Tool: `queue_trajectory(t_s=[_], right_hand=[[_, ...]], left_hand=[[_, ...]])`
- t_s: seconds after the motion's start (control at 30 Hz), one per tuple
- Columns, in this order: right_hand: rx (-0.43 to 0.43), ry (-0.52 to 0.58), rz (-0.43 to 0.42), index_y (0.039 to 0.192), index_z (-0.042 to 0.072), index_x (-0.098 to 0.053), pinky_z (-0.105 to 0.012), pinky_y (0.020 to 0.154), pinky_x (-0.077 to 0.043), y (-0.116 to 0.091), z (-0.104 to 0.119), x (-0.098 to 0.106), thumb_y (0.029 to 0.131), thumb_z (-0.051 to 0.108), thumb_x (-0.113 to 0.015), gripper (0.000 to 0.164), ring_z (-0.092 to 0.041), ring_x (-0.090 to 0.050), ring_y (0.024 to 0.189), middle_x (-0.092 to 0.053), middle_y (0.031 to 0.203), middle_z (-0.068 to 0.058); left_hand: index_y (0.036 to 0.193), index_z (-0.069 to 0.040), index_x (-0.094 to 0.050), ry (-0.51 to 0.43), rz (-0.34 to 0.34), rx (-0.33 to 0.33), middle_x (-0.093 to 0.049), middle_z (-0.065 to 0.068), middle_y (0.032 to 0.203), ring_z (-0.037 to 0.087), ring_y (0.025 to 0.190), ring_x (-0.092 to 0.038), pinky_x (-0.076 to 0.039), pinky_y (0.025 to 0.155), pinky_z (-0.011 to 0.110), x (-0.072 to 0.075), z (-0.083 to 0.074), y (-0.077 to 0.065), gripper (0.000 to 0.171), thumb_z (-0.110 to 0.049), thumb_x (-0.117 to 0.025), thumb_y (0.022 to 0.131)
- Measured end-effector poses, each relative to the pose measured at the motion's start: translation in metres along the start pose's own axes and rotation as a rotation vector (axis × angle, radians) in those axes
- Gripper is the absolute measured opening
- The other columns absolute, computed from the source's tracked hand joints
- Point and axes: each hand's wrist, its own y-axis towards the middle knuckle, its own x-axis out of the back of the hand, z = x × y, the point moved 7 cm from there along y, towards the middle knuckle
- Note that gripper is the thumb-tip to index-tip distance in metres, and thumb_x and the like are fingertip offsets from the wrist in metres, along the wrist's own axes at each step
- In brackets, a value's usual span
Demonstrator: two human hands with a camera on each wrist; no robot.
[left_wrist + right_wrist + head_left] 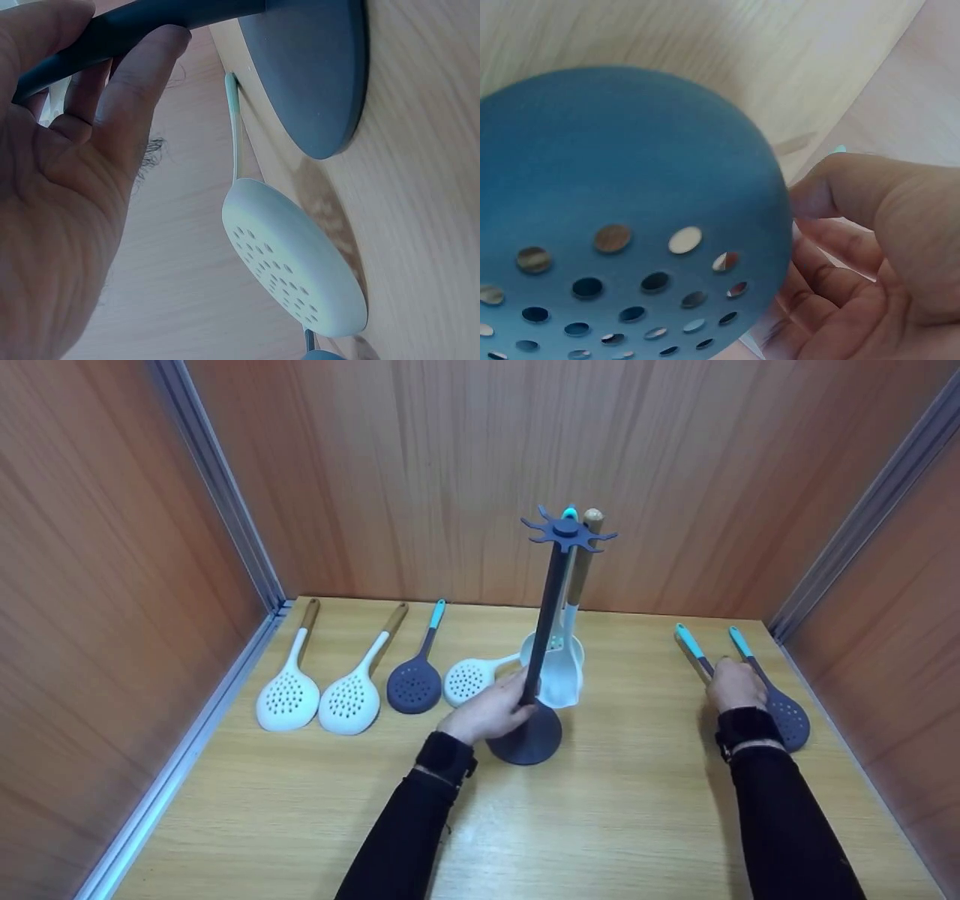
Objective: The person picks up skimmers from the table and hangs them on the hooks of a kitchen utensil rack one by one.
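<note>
My left hand (491,709) grips the dark pole (550,615) of a utensil stand low down, just above its round base (529,739). In the left wrist view, thumb and fingers wrap the pole. A white utensil with a wooden handle (581,570) hangs from the stand's hooked top (566,531), beside another with a turquoise tip. My right hand (737,686) holds a dark skimmer by its neck, its turquoise handle (690,641) pointing away. The perforated head (637,217) fills the right wrist view and hides the grip. A second dark skimmer (787,720) lies just right of it.
Two white skimmers with wooden handles (289,697) (351,701) lie at the left, next to a dark skimmer (415,682). Another white skimmer (466,681) lies behind my left hand. Wood-grain panels (450,472) enclose the table's back and sides.
</note>
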Motion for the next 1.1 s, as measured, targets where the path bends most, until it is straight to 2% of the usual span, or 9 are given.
queue_trajectory(t_s=[0.13,0.43,0.57,0.67,0.87,1.1], right_hand=[[0.000,0.032,-0.029,0.101,-0.009,-0.055,-0.064,0.065,-0.048,-0.002,0.005,0.004,0.091,-0.001,-0.048,0.015,-0.056,-0.059,0.090,-0.058,0.102,-0.040],[0.002,0.022,-0.023,0.116,-0.009,-0.047,-0.066,0.061,-0.047,0.001,0.016,0.011,0.091,0.003,-0.054,0.029,-0.059,-0.056,0.094,-0.054,0.109,-0.042],[-0.004,0.021,-0.011,0.122,-0.006,-0.045,-0.063,0.057,-0.047,0.002,0.020,0.013,0.090,0.009,-0.059,0.039,-0.059,-0.056,0.095,-0.054,0.111,-0.040],[-0.011,0.032,-0.002,0.125,-0.004,-0.045,-0.062,0.058,-0.047,0.002,0.022,0.014,0.090,0.010,-0.059,0.040,-0.058,-0.055,0.097,-0.054,0.112,-0.038],[0.041,0.034,-0.030,0.124,-0.005,-0.045,-0.065,0.063,-0.047,0.000,0.029,0.019,0.089,0.007,-0.058,0.039,-0.056,-0.056,0.097,-0.053,0.105,-0.035],[0.101,0.059,-0.092,0.112,-0.007,-0.049,-0.066,0.061,-0.046,-0.004,0.037,0.026,0.086,0.005,-0.057,0.030,-0.054,-0.057,0.091,-0.052,0.096,-0.031]], left_hand=[[0.145,-0.022,-0.033,0.017,-0.013,-0.026,-0.054,0.002,0.128,0.012,0.123,-0.051,-0.042,0.105,0.031,0.001,-0.002,0.000,0.055,-0.021,-0.058,0.097],[0.148,-0.024,-0.030,0.003,0.001,0.012,-0.052,0.002,0.132,0.012,0.125,-0.050,-0.041,0.105,0.031,0.000,0.000,0.000,0.058,-0.023,-0.058,0.097],[0.150,-0.025,-0.028,-0.003,0.000,0.016,-0.050,0.003,0.138,0.012,0.128,-0.048,-0.040,0.107,0.032,-0.001,0.000,0.000,0.061,-0.023,-0.058,0.097],[0.152,-0.027,-0.025,-0.004,0.008,0.027,-0.046,0.003,0.144,0.013,0.131,-0.046,-0.038,0.109,0.032,-0.001,0.001,0.000,0.064,-0.024,-0.058,0.097],[0.151,-0.028,-0.025,-0.003,0.010,0.029,-0.046,0.003,0.145,0.013,0.131,-0.045,-0.038,0.109,0.032,-0.001,0.001,0.000,0.063,-0.024,-0.058,0.097],[0.144,-0.023,-0.034,0.006,-0.009,-0.013,-0.052,0.001,0.132,0.012,0.125,-0.050,-0.042,0.105,0.032,0.001,-0.001,0.000,0.054,-0.021,-0.060,0.096]])
